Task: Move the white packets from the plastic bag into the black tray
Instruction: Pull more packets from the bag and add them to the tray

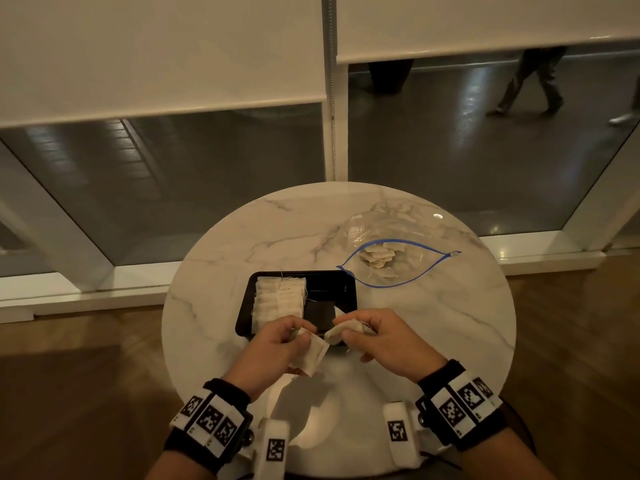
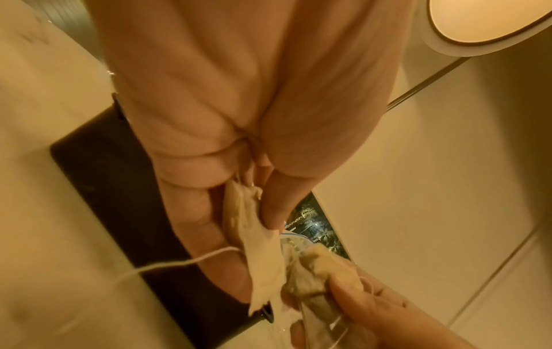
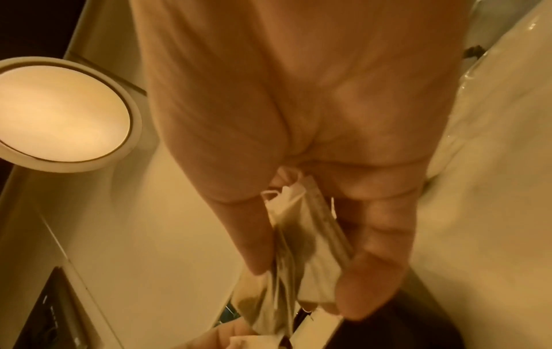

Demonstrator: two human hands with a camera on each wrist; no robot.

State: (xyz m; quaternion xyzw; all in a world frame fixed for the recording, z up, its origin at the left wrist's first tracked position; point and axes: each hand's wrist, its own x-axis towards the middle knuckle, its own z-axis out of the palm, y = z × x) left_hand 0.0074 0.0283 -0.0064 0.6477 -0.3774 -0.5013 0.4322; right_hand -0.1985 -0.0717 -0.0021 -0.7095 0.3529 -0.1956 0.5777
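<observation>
A black tray (image 1: 332,282) sits mid-table with a row of white packets (image 1: 280,296) stacked in its left half. Just over the tray's near edge, my left hand (image 1: 277,341) pinches white packets (image 1: 313,353) between thumb and fingers (image 2: 209,226). My right hand (image 1: 381,337) grips another bunch of packets (image 1: 341,332) beside it. The left wrist view shows the packets (image 2: 254,248) and a loose string. In the right wrist view the packets (image 3: 298,248) sit between my thumb and fingers. A clear plastic bag (image 1: 398,263) with a blue zip lies open at the right, holding several more packets (image 1: 379,256).
The round marble table (image 1: 221,271) stands before a window with lowered blinds. A person's legs (image 1: 533,84) walk past outside. Wooden floor lies around the table. A round ceiling lamp (image 3: 59,113) appears in the wrist views.
</observation>
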